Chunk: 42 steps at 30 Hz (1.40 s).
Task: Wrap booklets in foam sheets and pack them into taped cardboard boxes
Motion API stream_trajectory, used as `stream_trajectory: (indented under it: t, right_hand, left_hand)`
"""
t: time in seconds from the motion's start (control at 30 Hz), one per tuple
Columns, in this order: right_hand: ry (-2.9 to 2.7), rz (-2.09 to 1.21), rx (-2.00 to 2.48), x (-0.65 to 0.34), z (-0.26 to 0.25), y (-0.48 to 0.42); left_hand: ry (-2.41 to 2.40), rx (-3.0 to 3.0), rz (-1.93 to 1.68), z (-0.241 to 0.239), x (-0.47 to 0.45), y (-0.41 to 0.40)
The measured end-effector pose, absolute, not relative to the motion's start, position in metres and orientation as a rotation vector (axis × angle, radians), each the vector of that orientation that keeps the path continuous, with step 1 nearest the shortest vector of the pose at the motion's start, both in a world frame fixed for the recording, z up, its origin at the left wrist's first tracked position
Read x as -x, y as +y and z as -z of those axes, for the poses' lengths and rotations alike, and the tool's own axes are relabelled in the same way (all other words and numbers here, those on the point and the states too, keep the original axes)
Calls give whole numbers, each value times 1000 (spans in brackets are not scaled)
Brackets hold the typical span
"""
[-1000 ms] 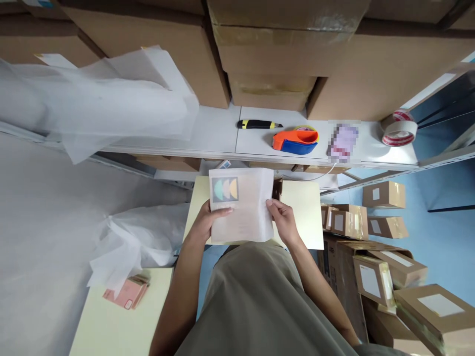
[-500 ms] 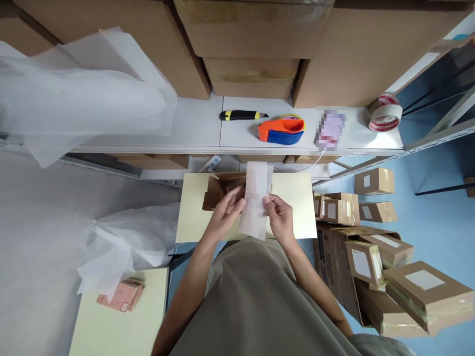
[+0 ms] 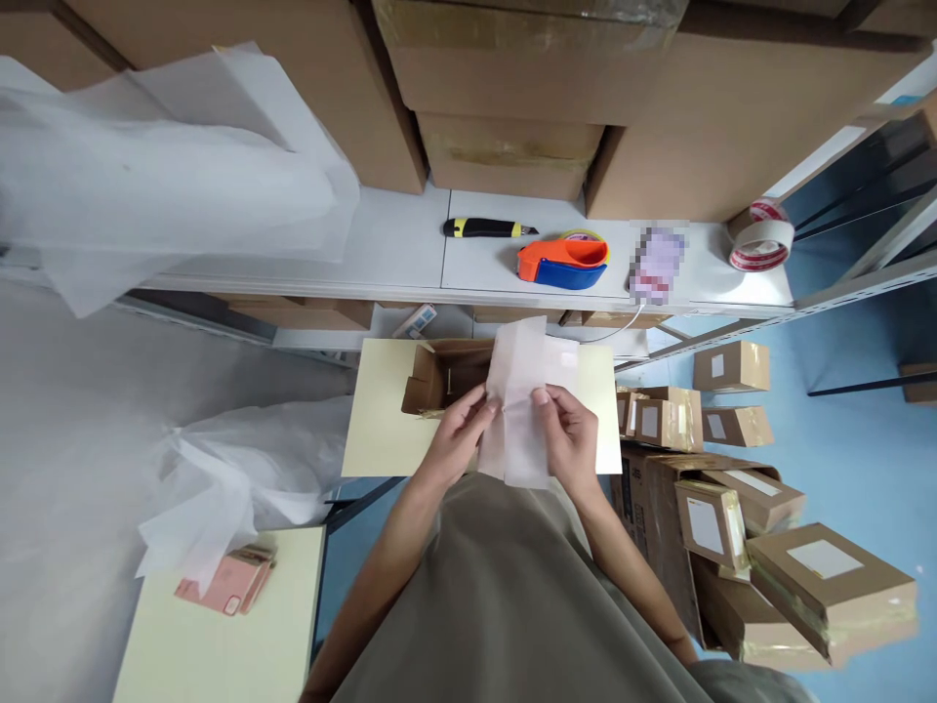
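Observation:
Between my hands is a folded sheet of thin, white, translucent packing material, held over a cream-coloured tabletop. The fingers and thumb of my left hand close on its left edge. My right hand grips the right side, thumb on top. Layers of the sheet overlap and fan out to the upper right; whether anything lies inside the fold I cannot tell. Just beyond my left hand stands an open cardboard box, partly covered by the sheet.
On the shelf lie a utility knife, an orange-and-blue tape dispenser, a phone with a cable, and tape rolls. White sheets hang at left. Pink flat boxes sit lower left. Labelled cartons fill the right.
The sheet has opened wider, its right part now spreading past my right hand. My left fingers, loosely apart before, have closed on its left edge. Both hands have shifted slightly right.

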State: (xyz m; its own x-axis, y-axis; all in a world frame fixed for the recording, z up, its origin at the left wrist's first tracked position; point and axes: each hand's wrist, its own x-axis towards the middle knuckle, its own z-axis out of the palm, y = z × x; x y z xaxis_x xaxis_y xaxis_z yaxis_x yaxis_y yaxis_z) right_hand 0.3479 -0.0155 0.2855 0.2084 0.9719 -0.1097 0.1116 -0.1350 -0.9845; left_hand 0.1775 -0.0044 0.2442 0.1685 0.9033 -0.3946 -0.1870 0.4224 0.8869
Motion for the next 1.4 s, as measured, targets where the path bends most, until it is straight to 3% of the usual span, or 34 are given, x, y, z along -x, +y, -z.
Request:
stream_trajectory:
  t: [0.3, 0.73, 1.1, 1.27, 1.4]
  right_hand:
    - [-1071, -912, 1548, -365, -335, -30]
    - [-1649, -812, 1630, -299, -304, -15]
    - [-2284, -354, 1621, -282, -315, -22]
    - [-2413, -303, 1462, -289, -302, -9]
    - [-2349, -347, 1429, -305, -291, 10]
  left_hand:
    - [1274, -822, -971, -243, -170, 2]
    - [1160, -822, -1063, -254, -168, -9]
    - [956, -545, -1158, -272, -166, -33]
    - [1059, -803, -1204, -262, -163, -35]
    - [1243, -1356, -1310, -270, -140, -13]
